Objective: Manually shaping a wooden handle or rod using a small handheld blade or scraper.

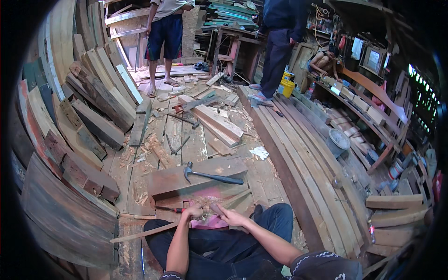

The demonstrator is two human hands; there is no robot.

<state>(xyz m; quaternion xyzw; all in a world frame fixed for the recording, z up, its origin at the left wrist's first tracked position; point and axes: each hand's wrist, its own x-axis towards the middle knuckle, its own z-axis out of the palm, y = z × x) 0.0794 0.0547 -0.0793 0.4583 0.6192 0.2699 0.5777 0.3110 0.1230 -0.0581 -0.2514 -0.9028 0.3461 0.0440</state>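
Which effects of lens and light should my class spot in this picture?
Head view: leaning boards at left and long planks at right bow outward toward a black rim; same head view: white glare breaks through the slatted wall amid deep shade; also head view: the hammer reads clearly, but detail between left hand and right hand is hard to make out.

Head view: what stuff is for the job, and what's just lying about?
Seems part of the job:
wooden strip, at the left hand
small brown piece in the right hand, unclear what
perhaps the hammer, on the wooden block

Probably just lying about:
pincers-like tool on the floor
crumpled white scrap
yellow bucket
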